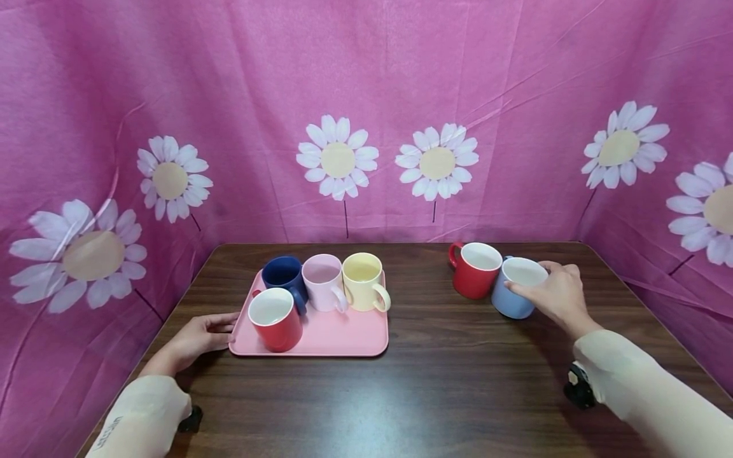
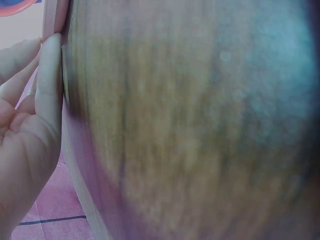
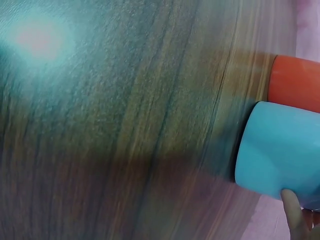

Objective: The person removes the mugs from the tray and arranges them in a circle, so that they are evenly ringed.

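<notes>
Blue mug (image 1: 515, 299): at 2 o'clock on the desk (image 1: 435, 388), upright; right hand (image 1: 558, 294) has it, grip spread to the mug's width, thumb on the near side, fingers partly hidden behind; handle towards 11 o'clock. Red mug (image 1: 474, 278), desk: at 10 o'clock of the blue mug, just beside it, handle at 10 o'clock; contact between the two cannot be told. Tray (image 1: 340, 340), pink: at 10 o'clock on the desk; left hand (image 1: 195, 338) at its 9 o'clock edge, fingers extended, tips touching the rim. On the tray, four mugs, upright: navy mug (image 1: 283, 275), 11 o'clock, partly hidden; pink mug (image 1: 322, 289), 12 o'clock; yellow mug (image 1: 362, 289), 2 o'clock; second red mug (image 1: 279, 332), 9 o'clock. Backdrop (image 1: 389, 70): magenta cloth, daisy print.
</notes>
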### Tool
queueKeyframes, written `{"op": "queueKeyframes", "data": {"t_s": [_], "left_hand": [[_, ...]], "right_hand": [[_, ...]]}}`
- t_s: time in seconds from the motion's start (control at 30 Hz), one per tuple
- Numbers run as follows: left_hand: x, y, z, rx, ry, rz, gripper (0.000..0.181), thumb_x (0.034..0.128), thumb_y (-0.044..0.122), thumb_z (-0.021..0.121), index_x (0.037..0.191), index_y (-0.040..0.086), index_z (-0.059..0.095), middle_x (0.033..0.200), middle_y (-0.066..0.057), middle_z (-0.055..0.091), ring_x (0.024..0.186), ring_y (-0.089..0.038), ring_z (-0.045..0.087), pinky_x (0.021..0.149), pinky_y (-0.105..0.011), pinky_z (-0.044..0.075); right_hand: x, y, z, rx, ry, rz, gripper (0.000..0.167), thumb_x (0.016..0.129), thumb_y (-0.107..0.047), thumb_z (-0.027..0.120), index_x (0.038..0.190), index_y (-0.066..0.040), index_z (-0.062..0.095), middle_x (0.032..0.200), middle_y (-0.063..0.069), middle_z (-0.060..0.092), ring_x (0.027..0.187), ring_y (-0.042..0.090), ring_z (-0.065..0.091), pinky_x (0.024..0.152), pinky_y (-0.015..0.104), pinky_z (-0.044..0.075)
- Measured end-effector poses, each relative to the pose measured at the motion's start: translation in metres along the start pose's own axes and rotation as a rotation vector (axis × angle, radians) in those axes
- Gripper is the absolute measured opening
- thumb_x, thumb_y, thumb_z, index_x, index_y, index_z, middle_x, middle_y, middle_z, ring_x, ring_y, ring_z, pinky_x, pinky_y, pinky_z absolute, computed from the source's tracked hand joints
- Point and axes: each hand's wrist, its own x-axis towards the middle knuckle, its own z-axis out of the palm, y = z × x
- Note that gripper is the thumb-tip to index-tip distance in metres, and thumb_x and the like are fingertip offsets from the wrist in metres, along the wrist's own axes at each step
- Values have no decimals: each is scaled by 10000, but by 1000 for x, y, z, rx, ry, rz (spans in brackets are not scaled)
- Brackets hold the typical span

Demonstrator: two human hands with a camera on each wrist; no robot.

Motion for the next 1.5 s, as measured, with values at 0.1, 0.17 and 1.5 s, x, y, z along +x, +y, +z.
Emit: {"op": "queueKeyframes", "data": {"t_s": [0.1,0.17,1.5], "left_hand": [[-1,1,0,-2,0,1,641,846,32,699,1358,-169,371,1232,-323,544,971,-126,617,788,-272,525],[-2,1,0,1,-6,6,641,849,34,696,1359,-172,366,1234,-326,541,974,-124,615,789,-272,525],[-2,5,2,12,14,-8,629,850,28,694,1360,-160,378,1228,-317,550,985,-171,618,787,-288,531]], "right_hand": [[0,-2,0,5,-5,6,824,659,-479,820,1134,132,535,930,292,537,959,407,387,695,442,369],[-1,-3,0,4,-10,8,835,666,-490,812,1143,133,529,941,294,530,963,410,386,697,448,370],[-7,-91,-1,68,-61,-204,896,789,-579,676,1461,-88,344,1383,288,328,1217,511,309,892,686,280]]}}
